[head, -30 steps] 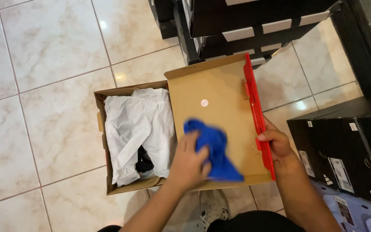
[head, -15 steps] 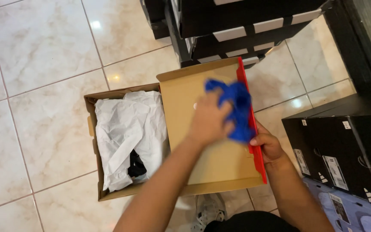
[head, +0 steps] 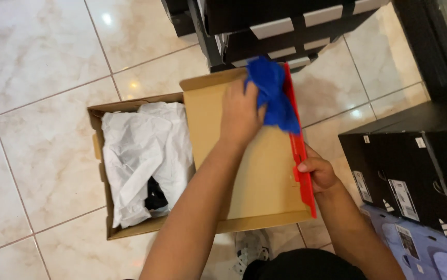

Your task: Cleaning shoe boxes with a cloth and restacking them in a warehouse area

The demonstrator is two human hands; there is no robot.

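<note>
Wiping the inner face of the cardboard lid is the step judged to be in hand: the left hand is closed around a bunched blue cloth and presses it against the lid near its far corner, at about 12 o'clock on the panel. The right hand is curled over the lid's red edge at about 3 o'clock, thumb on the inner side, steadying the panel, which lies open and roughly flat over the right side of the open shoe box. Crumpled white wrapping paper fills the box at 9 o'clock from the lid, with a small dark item showing through a gap in it. Stacked dark boxes stand at 12 o'clock on the tiled floor, and further black boxes sit at 3 o'clock. As a judgement, the next move calls for firm, even cloth pressure across the unwiped brown surface toward 6 o'clock, with the right-hand grip maintained so the lid does not fold or slide.
</note>
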